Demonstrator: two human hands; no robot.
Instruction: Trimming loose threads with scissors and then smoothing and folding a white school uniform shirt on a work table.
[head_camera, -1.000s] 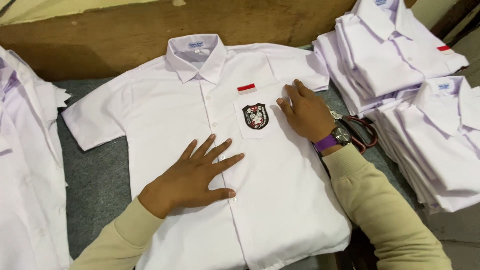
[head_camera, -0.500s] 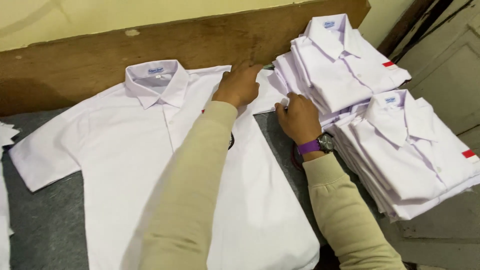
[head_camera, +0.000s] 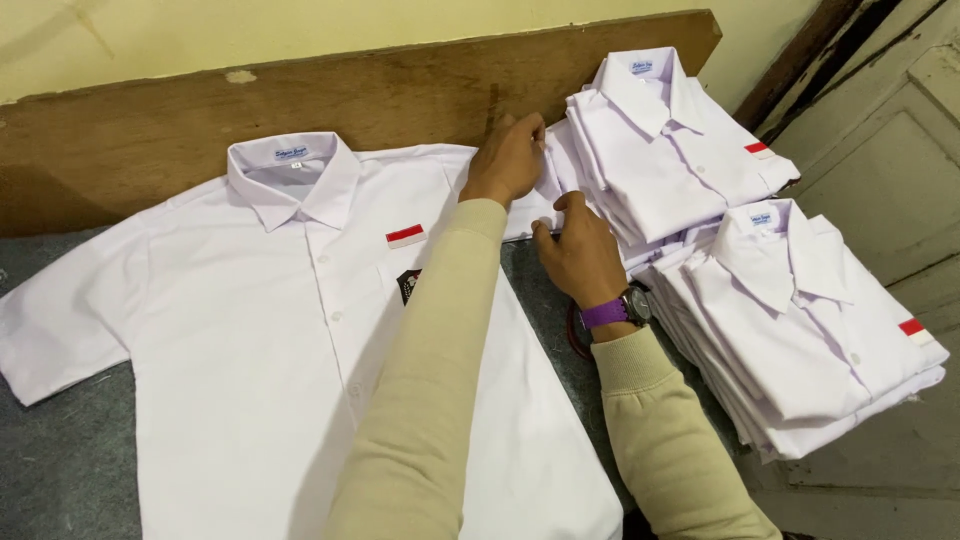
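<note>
Left hand (head_camera: 510, 160) pinches shirt (head_camera: 300, 350) sleeve at far hem; right hand (head_camera: 578, 250) pinches same sleeve edge just nearer. Shirt lies flat, face up, left of grip. Folded stacks (head_camera: 700, 200) right of grip. Cloth looks light, limp, wrinkle-prone; hem best hold.

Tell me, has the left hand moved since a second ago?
Yes. The left hand went from the white shirt's front, below the emblem, up across to its far sleeve by the wooden board.
</note>
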